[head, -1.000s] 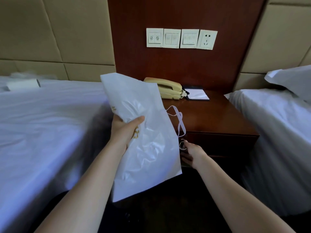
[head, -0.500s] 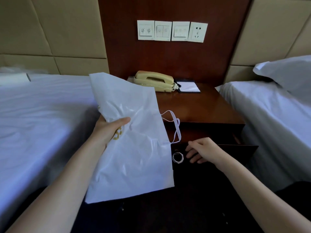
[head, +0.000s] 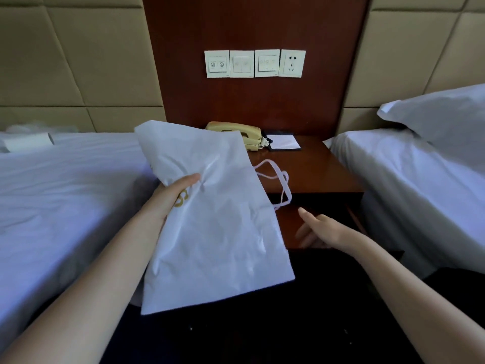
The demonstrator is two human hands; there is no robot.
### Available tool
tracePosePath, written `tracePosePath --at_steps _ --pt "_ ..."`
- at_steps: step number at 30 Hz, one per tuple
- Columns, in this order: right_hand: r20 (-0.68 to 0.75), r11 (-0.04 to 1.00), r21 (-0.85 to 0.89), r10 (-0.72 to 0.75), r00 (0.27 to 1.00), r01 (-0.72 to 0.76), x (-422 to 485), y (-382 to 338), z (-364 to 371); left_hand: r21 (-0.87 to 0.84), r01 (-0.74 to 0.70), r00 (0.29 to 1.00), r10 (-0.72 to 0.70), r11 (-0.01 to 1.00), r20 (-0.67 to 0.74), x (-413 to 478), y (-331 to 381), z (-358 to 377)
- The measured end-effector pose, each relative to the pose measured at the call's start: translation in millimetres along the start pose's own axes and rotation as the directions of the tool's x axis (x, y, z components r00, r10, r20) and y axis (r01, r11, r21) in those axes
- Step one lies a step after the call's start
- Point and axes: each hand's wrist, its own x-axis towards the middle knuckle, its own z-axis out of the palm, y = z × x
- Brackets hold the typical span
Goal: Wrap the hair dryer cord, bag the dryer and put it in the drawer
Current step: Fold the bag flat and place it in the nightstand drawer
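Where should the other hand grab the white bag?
Take the white bag by its drawstring loop, coming from the right: the loop hangs free off that edge, near the open right hand, while the left hand pinches the other side.

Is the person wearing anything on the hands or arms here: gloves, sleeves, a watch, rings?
Nothing shows. Both forearms are bare to the frame edge, with no sleeve in view. The left hand and right hand are ungloved; no watch, bracelet or ring is visible on wrists or fingers.
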Motion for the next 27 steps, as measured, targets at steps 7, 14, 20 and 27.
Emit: tracePosePath --at_steps 7,14,20,27 --pt "0.292 0.894 0.444 -0.073 0.953 -0.067 -18.8 23.1 -13.4 -0.192 0.006 0.995 -0.025 0.981 -0.100 4.9 -3.1 22.4" --pt "-0.076 0.376 0.922 -0.045 0.996 0.088 -17.9 10.3 -8.4 -0.536 -0.084 0.960 -0.075 0.840 -0.269 0.9 -26.4 84.6" --pt "-0.097 0.391 0.914 -0.058 0.994 0.112 2.5 15.8 3.7 -0.551 -0.204 0.937 -0.002 0.809 -0.349 1.3 -43.0 121.5" --pt "-0.395 0.453 0.838 0.115 0.911 0.306 17.6 21.4 -5.0 -0.428 -0.169 0.986 0.150 0.888 -0.078 -5.1 -50.4 116.2"
